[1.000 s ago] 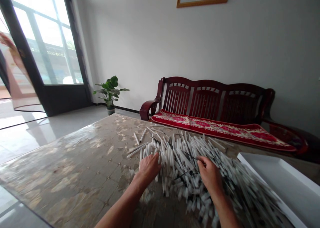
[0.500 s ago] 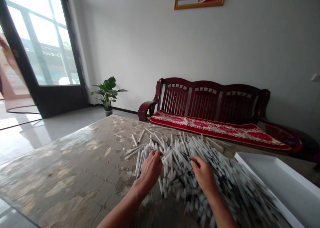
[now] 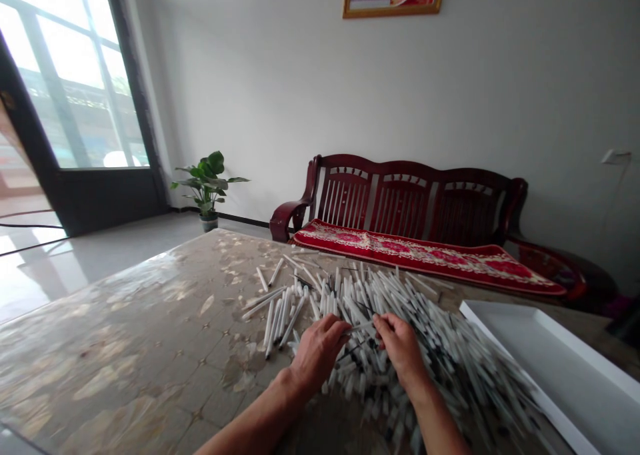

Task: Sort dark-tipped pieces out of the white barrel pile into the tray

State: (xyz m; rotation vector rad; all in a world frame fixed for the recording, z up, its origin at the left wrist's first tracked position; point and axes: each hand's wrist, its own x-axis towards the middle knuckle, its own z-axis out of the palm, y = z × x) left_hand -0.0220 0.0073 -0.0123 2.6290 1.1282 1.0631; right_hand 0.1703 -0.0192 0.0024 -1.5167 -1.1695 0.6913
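Fingers (image 3: 384,324) hold a pale tube (image 3: 362,326), long axis apparently left-to-right

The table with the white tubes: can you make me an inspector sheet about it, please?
Surface: table, brown with a floral pattern, shiny toward the door.
Job's things: many thin white tubes, some dark-tipped, in a messy heap.
Clutter: stray tubes loose at the heap's far left; white tray at the right.
Hands: right hand pinches a pale tube; left hand at its other end, grip hidden.
Cables: a faint cord-like line below the white wall fitting.
Surroundings: wooden bench with red cover, potted plant, door, framed picture.
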